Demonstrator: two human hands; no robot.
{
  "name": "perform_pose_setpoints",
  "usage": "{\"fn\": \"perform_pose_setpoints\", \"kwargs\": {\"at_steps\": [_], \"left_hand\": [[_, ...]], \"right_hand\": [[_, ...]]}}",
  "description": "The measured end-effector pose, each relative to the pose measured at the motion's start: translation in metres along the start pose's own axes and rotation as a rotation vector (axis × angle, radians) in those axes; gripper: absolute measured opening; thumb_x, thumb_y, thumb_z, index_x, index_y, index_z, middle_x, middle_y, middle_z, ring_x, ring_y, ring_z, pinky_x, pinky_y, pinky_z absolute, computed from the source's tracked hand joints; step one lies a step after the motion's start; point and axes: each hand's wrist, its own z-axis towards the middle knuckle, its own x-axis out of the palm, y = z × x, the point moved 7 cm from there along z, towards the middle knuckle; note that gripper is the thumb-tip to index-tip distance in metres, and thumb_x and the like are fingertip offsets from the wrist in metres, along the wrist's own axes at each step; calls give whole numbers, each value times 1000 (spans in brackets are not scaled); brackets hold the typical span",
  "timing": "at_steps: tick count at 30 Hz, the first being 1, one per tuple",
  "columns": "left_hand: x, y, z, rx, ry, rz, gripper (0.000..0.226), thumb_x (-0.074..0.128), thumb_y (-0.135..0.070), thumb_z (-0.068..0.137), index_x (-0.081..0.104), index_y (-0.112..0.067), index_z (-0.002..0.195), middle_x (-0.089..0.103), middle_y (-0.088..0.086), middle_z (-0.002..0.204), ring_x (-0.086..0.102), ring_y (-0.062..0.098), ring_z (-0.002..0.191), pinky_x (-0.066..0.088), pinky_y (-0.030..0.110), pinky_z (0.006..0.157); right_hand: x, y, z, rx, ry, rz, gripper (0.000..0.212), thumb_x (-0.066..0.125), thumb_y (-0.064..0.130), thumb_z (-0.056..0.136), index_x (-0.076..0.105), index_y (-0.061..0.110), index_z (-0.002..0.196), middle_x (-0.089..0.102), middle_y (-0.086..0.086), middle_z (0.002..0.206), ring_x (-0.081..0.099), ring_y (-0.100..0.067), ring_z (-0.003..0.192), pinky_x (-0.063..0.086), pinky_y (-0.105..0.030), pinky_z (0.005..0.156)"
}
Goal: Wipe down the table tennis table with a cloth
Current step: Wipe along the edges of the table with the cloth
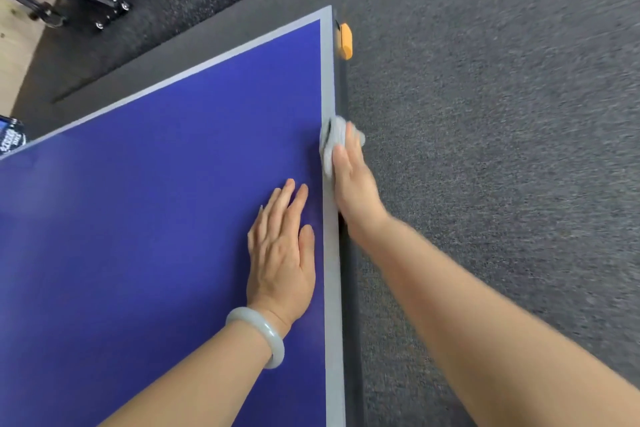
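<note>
Grey cloth, bunched in the curled fingers of the right hand, lies on the edge of the table tennis table just beyond the flat, straight-fingered left hand, so edge-wiping seems the step in hand, and the next stroke probably needs steady pressure onward past the fingertips.

Single head-worn cam, wide-angle, looking fwd and steeply down on the table from close above. Frame's tilted: table's right edge runs near vertical thru mid-frame, its far right corner near the top. Both the left hand and right hand sit mid-frame, forearms cut off at the bottom. Grey carpet fills the right side, past that edge.
</note>
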Motion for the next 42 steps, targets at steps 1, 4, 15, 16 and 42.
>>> {"fn": "perform_pose_setpoints", "kwargs": {"at_steps": [1, 4, 15, 16, 42], "left_hand": [[1, 0, 1, 0, 2, 2, 53, 23, -31, 101, 27, -27, 154, 15, -14, 162, 5, 0, 148, 9, 34, 122], [1, 0, 1, 6, 8, 14, 54, 20, -33, 100, 26, -27, 154, 15, -13, 162, 6, 2, 149, 10, 35, 122], [0, -1, 3, -6, 21, 41, 56, 19, -35, 99, 27, -24, 154, 17, -9, 162, 10, 7, 150, 9, 34, 122], [0, -2, 3, -7, 25, 44, 56, 19, -35, 99, 27, -24, 154, 17, -9, 162, 10, 8, 150, 9, 34, 122], [-3, -7, 2, -25, 19, 56, 56, 21, -32, 98, 30, -22, 152, 19, -8, 162, 14, 12, 149, 14, 41, 121]], "right_hand": [[-3, 10, 28, -1, 6, -10, 50, 25, 21, 110, 10, 11, 157, 8, -5, 166, 3, -13, 153, 1, -24, 122], [-3, 23, 62, -29, 5, -33, 51, 24, 21, 110, 8, 9, 157, 5, -5, 167, -2, -15, 153, -2, -23, 121], [6, -14, -28, -30, 21, -162, 56, 29, 22, 108, 4, 12, 157, 6, -2, 166, -2, -12, 153, -1, -22, 122], [5, -5, -5, -35, 6, -179, 56, 30, 20, 108, 6, 9, 157, 8, -6, 166, 2, -16, 154, 1, -24, 122], [4, 8, 34, 132, -48, -167, 54, 30, 37, 108, 15, 25, 158, 17, -5, 164, 20, -27, 149, 19, -47, 119]]}}
